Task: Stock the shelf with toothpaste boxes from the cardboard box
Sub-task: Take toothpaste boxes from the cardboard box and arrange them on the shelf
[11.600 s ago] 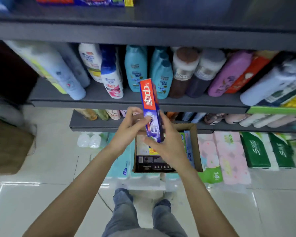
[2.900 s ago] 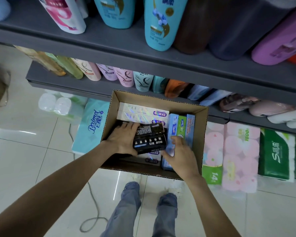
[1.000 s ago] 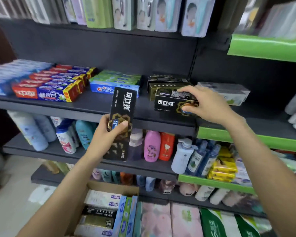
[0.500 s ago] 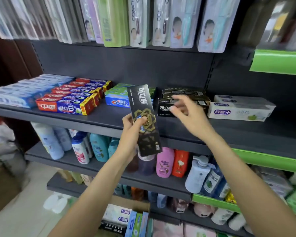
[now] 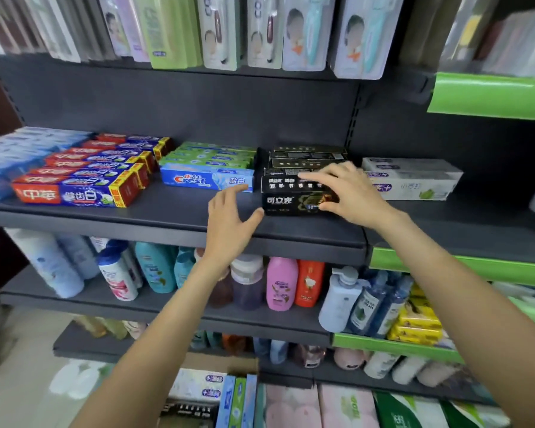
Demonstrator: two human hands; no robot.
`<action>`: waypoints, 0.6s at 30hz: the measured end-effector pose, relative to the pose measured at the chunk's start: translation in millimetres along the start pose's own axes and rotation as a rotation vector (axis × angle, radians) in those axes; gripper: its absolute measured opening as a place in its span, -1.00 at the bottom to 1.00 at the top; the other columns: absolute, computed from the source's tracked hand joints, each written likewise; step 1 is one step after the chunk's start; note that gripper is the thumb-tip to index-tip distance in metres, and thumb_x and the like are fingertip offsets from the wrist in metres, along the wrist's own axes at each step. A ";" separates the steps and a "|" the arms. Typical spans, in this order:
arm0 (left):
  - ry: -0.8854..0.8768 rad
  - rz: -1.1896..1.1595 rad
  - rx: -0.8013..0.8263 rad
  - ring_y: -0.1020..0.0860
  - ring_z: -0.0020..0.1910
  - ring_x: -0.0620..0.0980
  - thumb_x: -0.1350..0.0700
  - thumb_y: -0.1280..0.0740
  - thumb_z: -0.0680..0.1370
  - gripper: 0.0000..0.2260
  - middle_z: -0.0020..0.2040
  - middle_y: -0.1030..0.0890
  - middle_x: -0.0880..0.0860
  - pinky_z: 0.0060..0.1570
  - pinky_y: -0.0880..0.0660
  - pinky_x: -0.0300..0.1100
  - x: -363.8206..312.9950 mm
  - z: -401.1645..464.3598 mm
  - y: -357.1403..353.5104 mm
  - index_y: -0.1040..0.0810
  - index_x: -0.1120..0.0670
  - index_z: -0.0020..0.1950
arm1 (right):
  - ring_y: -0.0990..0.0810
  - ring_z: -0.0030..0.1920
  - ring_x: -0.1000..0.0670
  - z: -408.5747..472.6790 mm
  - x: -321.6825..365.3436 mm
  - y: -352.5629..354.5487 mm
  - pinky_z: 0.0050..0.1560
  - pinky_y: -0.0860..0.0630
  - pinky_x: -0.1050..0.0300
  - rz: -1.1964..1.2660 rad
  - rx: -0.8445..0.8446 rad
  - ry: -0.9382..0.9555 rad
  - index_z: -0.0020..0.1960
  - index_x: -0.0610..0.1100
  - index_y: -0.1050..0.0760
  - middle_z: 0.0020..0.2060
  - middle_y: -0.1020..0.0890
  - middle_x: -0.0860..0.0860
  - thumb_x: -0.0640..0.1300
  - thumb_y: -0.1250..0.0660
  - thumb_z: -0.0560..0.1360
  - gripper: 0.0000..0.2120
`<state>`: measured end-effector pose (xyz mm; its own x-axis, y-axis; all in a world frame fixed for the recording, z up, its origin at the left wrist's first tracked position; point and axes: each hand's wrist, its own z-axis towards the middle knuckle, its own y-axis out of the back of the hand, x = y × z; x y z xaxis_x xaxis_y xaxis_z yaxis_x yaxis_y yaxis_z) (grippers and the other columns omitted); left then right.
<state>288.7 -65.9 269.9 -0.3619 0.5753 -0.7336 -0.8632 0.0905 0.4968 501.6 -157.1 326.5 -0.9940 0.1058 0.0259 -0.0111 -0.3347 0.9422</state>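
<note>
On the dark shelf [image 5: 173,216] a black toothpaste box [image 5: 286,202] lies at the front of a black stack [image 5: 306,156], with another black box on top of it. My right hand [image 5: 349,193] grips the front black boxes, fingers over the top and thumb on the front face. With its fingers spread, my left hand [image 5: 229,217] holds nothing, and only its thumb touches the box's left end. The cardboard box [image 5: 220,362] stands on the floor below, holding white, blue, green and black toothpaste boxes.
Left of the black stack lie blue-green Crest boxes [image 5: 207,177] and red-blue boxes [image 5: 84,186]; white boxes [image 5: 411,180] lie to its right. Toothbrush packs [image 5: 260,32] hang above. Shampoo bottles [image 5: 278,285] fill the shelf below, and tissue packs [image 5: 322,409] sit on the floor.
The black box that my left hand held upright now lies on the shelf at the front of the black stack. My left hand has let go; my right hand has moved onto it.
</note>
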 end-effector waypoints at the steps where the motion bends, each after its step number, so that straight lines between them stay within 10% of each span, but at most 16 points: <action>1: -0.006 0.040 0.030 -0.24 0.34 0.08 0.08 -0.36 0.50 -0.57 0.34 -0.36 0.10 0.30 -0.16 -0.16 1.4 0.7 -1.2 -0.37 0.08 0.35 | -0.23 0.36 -0.13 7.6 4.7 -9.3 0.40 -0.08 -0.22 -0.106 -0.023 -0.038 0.41 0.15 -0.31 0.33 -0.38 -0.03 -0.11 -0.41 0.44 -0.41; 10: -0.212 -0.163 -0.035 -0.52 0.09 -0.10 0.03 -0.25 0.54 -0.78 0.05 -0.57 -0.12 0.12 -0.39 -0.26 8.5 -38.4 22.2 -0.50 0.01 0.16 | -0.49 0.03 -0.12 -61.2 103.3 -57.9 -0.01 -0.44 -0.02 0.101 -0.537 -0.052 0.08 -0.10 -0.57 0.00 -0.58 -0.04 -0.17 -0.28 0.48 -0.80; 18: -0.230 0.012 0.405 -0.55 -0.29 -0.19 -0.05 -0.19 0.54 -0.74 -0.23 -0.63 -0.12 -0.26 -0.48 -0.25 114.6 -134.9 34.0 -0.60 0.05 0.00 | -0.62 -0.31 -0.03 -152.1 184.7 -150.8 -0.43 -0.43 0.19 0.198 -0.034 -0.171 -0.02 -0.03 -0.57 -0.33 -0.62 0.04 -0.12 -0.24 0.41 -0.81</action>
<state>170.4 -106.5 140.2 -0.2437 0.7396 -0.6274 -0.6360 0.3665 0.6791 303.2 -229.5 138.4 -0.9443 0.1910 0.2680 0.1757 -0.3961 0.9012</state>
